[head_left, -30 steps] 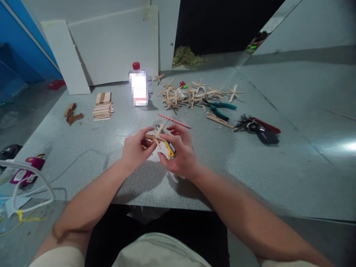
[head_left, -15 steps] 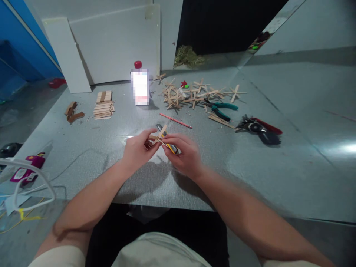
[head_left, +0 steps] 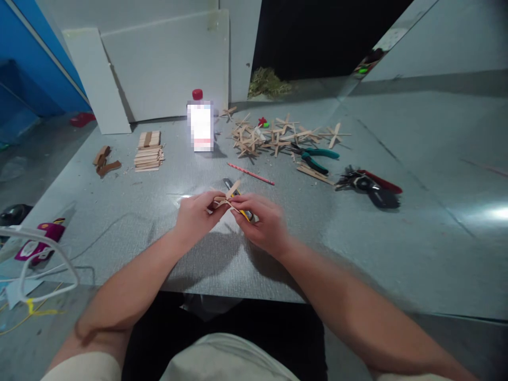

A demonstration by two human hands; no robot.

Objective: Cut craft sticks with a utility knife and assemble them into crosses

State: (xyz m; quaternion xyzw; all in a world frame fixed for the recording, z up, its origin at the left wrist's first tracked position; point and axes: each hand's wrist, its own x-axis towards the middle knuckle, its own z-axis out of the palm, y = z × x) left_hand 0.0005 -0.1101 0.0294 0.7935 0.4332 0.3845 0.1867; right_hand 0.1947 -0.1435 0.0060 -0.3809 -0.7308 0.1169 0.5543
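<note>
Both hands meet over the middle of the table, pinching a small piece made of crossed wooden craft sticks (head_left: 234,189). My left hand (head_left: 198,212) grips its left side between thumb and fingers. On the right side, my right hand (head_left: 262,218) pinches it with thumb and forefinger. A yellow and black utility knife (head_left: 227,183) shows beneath the sticks and the right fingers; whether the right hand touches it I cannot tell. Just beyond the hands lies a red patterned pencil (head_left: 252,173). The fingers hide the joint of the sticks in part.
A heap of crossed craft sticks (head_left: 250,140) lies at the back, with teal-handled pliers (head_left: 317,154) and dark tools (head_left: 373,189) to its right. A red-capped bottle (head_left: 201,126), stacked sticks (head_left: 147,157) and a purple glue gun (head_left: 42,238) are further left.
The hands stay in nearly the same place with the crossed sticks between them. The left fingers have closed a little more around the sticks, and the upright stick has shifted slightly.
</note>
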